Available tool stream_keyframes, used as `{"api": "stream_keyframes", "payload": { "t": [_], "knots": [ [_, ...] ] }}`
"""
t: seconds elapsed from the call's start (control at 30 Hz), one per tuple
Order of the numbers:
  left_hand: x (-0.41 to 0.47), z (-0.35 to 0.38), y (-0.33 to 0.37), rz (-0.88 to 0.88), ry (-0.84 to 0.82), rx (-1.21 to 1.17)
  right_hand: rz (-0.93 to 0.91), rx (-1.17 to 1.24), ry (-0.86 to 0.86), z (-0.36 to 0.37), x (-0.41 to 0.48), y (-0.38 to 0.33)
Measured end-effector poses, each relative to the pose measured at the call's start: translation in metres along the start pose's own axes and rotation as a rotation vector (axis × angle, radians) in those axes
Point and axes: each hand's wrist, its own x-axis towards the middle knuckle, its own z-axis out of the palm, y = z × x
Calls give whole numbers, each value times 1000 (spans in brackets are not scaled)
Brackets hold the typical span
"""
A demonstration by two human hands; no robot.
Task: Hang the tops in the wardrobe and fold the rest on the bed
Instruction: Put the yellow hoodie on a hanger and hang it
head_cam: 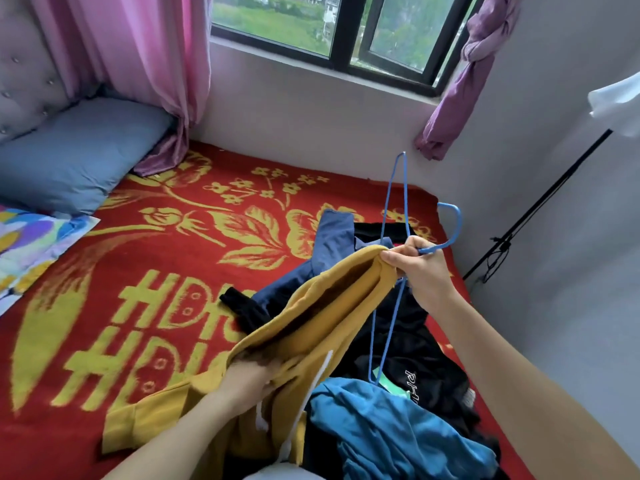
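A mustard-yellow hooded top [311,306] with a white drawstring is stretched between my two hands above the bed. My right hand [420,268] pinches its upper edge together with a blue wire hanger [394,216], whose hook points right. My left hand [249,379] grips the yellow fabric lower down. Under them lies a heap of clothes: a navy garment [329,237], a black printed one [415,362] and a teal one [388,427].
The bed carries a red blanket with yellow flowers [173,254]. A blue pillow [79,157] and pink curtain [138,64] are at the far left. A window [329,26] spans the wall, and a black stand [540,209] leans at the right.
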Motion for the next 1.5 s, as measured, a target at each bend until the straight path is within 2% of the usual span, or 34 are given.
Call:
{"api": "stream_keyframes", "payload": {
  "t": [0.1,0.23,0.27,0.33,0.5,0.57,0.63,0.73,0.87,0.97,1.03,1.13,1.23,1.37,1.43,1.5],
  "knots": [
    [4,-14,-6,181,209,24,43,-131,143,-16,13,19],
    [8,-46,-9,297,359,-27,86,-743,156,-25,13,47],
    [8,-53,-8,301,379,-33,87,-793,143,-20,7,51],
    [10,-63,-5,299,400,-56,58,-722,73,-4,-9,58],
    [10,-79,0,299,362,-37,114,-251,-349,55,-58,75],
    [7,-98,1,230,298,-168,156,-150,-455,77,-69,87],
    [3,-116,-2,114,242,-361,227,-49,-470,93,-76,97],
    [-3,-137,-8,18,252,-528,182,40,-531,98,-75,94],
    [-12,-174,1,53,276,-527,143,86,-601,94,-58,78],
    [-23,-220,9,90,305,-515,134,293,-591,90,-39,49],
    [-30,-256,17,92,375,-525,84,409,-647,88,-25,23],
    [-34,-306,28,109,579,-505,-36,436,-711,93,-17,-24],
    [-36,-342,43,148,753,-556,-147,442,-682,96,-11,-64],
    [-38,-351,47,147,771,-566,-202,297,-702,98,-8,-74],
    [-38,-341,38,120,746,-538,-198,191,-746,95,-9,-65],
    [-38,-325,26,117,688,-529,-167,105,-718,85,-9,-55]
  ]
}}
